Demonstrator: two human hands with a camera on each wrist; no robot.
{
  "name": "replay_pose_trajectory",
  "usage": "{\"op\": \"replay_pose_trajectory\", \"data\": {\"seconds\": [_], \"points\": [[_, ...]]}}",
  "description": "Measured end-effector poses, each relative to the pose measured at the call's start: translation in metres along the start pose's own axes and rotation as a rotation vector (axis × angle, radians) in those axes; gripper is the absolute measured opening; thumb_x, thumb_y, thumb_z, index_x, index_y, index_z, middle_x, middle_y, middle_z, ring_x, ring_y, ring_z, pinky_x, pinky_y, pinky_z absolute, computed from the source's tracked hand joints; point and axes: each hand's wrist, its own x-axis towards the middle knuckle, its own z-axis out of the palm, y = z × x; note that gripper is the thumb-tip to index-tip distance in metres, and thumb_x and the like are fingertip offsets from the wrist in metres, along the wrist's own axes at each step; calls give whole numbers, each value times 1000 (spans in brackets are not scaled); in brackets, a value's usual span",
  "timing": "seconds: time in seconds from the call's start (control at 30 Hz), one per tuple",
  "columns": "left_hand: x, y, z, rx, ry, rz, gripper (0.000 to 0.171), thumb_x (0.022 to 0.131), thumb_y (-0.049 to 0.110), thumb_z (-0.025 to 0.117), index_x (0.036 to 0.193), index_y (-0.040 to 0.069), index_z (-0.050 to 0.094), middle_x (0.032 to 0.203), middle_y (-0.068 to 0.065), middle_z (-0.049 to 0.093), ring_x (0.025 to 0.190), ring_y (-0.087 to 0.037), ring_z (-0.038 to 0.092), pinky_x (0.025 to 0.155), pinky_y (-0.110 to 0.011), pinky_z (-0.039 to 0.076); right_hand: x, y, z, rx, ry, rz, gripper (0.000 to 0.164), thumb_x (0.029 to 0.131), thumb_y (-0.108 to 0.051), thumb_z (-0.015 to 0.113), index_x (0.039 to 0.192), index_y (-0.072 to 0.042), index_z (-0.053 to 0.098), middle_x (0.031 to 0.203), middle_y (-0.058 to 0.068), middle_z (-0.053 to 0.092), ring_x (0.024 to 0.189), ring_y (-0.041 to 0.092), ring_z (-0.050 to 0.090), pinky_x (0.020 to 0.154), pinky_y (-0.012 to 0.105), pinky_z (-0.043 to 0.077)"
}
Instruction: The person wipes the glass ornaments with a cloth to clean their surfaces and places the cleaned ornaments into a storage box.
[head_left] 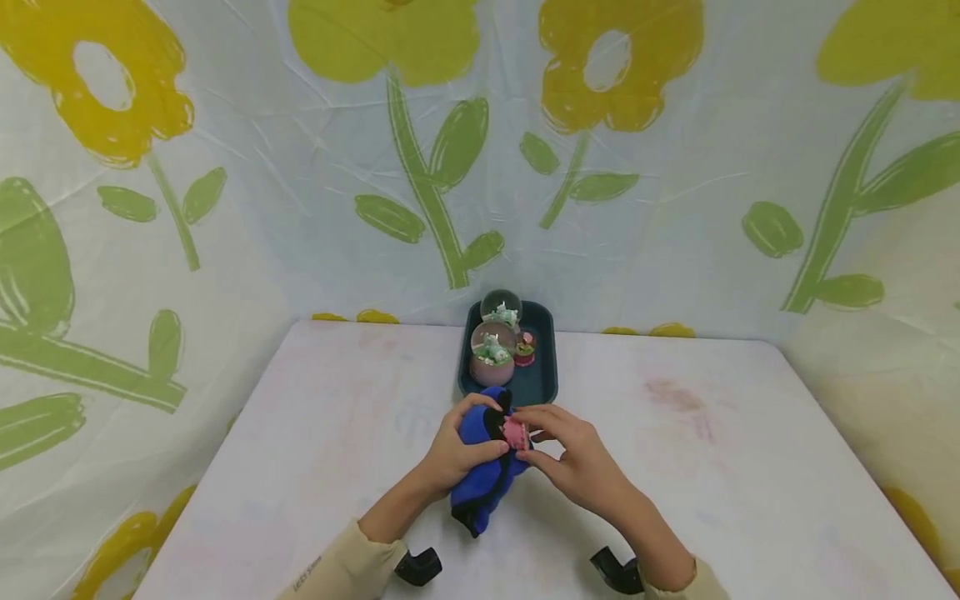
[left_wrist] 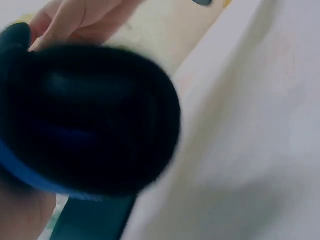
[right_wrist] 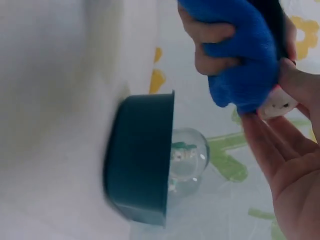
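Note:
My left hand [head_left: 459, 450] grips a soft blue-and-black plush item [head_left: 480, 492] above the table, its fingers wrapped around the blue fabric. A small pink piece [head_left: 515, 433] shows at the plush's upper right, between both hands. With thumb and fingertips, my right hand [head_left: 585, 462] pinches that end. From the right wrist, a white part with a dark spot and a red edge [right_wrist: 278, 104] peeks out beside the blue cloth. A dark rounded end of the plush [left_wrist: 100, 120] fills much of the left wrist view and hides most of the left hand.
Just beyond the hands stands a dark teal tray [head_left: 546, 375]. It holds a pink-based snow globe [head_left: 492, 358], another globe [head_left: 501, 308] behind it, and a small pink-and-red ornament [head_left: 524, 348]. Flower-printed cloth [head_left: 645, 250] hangs behind the white table [head_left: 337, 433].

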Motion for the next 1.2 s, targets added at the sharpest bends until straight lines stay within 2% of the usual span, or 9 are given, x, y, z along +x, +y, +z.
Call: {"op": "replay_pose_trajectory", "data": {"seconds": [0.13, 0.2, 0.37, 0.43, 0.63, 0.7, 0.93, 1.07, 1.2], "points": [[-2, -2, 0, 173, -6, 92, 42, 81, 21, 77, 117, 18, 55, 126, -9, 51, 107, -31, 54, 83, -43, 51, -4, -1, -3, 35, -46, 161, 39, 91, -14, 69, 128, -10, 60, 116, 0, 65, 95, 14, 65, 79, 32, 55], [-3, -3, 0, 194, -8, 100, 43, 80, 18, 77, 117, 16, 56, 127, -9, 52, 109, -31, 54, 85, -44, 50, -6, -1, -3, 55, -58, 202, 40, 92, -22, 68, 129, -12, 59, 117, 0, 65, 96, 16, 65, 79, 33, 55], [-4, -7, 2, 62, -8, 52, 43, 80, 18, 76, 117, 11, 55, 125, -11, 51, 108, -32, 53, 84, -44, 50, -8, 2, -7, 91, -36, 121, 53, 79, -15, 81, 128, -12, 61, 120, 1, 61, 99, 19, 64, 74, 37, 56], [-3, -9, 3, 54, -6, 58, 42, 81, 20, 76, 117, 13, 55, 124, -11, 51, 107, -32, 53, 84, -44, 50, -8, 4, -7, 95, -26, 99, 53, 77, -10, 82, 125, -11, 62, 117, 1, 62, 96, 18, 65, 72, 35, 56], [-10, -9, 3, 258, 17, 140, 45, 78, 17, 79, 116, 20, 55, 128, -7, 53, 112, -31, 53, 85, -46, 51, -6, 9, -6, 98, -102, 204, 39, 87, -19, 74, 123, -10, 61, 110, 1, 67, 88, 17, 67, 75, 33, 56], [-13, -9, 2, 282, 32, 156, 45, 76, 15, 79, 115, 19, 56, 128, -7, 54, 112, -32, 53, 84, -48, 51, -4, 9, -6, 96, -129, 220, 39, 88, -22, 73, 123, -9, 61, 109, 0, 67, 89, 16, 66, 76, 34, 55], [-8, -1, 4, 125, 30, 115, 42, 80, 17, 76, 116, 14, 55, 124, -9, 52, 110, -32, 52, 85, -45, 49, -4, 8, -7, 36, -70, 52, 58, 77, -17, 83, 129, -14, 57, 119, -2, 62, 103, 15, 61, 73, 35, 56], [-5, 10, 3, 171, 5, 135, 41, 82, 23, 75, 116, 16, 55, 125, -9, 52, 109, -33, 53, 85, -45, 50, -1, 7, -10, 1, -50, -11, 53, 80, -13, 81, 127, -12, 57, 115, -1, 63, 99, 14, 62, 71, 33, 56], [-4, 15, -1, 244, 1, 170, 40, 81, 22, 76, 116, 18, 56, 125, -8, 53, 107, -33, 54, 84, -46, 50, 5, 6, -11, -30, -91, 40, 48, 82, -24, 80, 123, -11, 57, 108, -4, 65, 93, 12, 64, 71, 32, 56]]}}
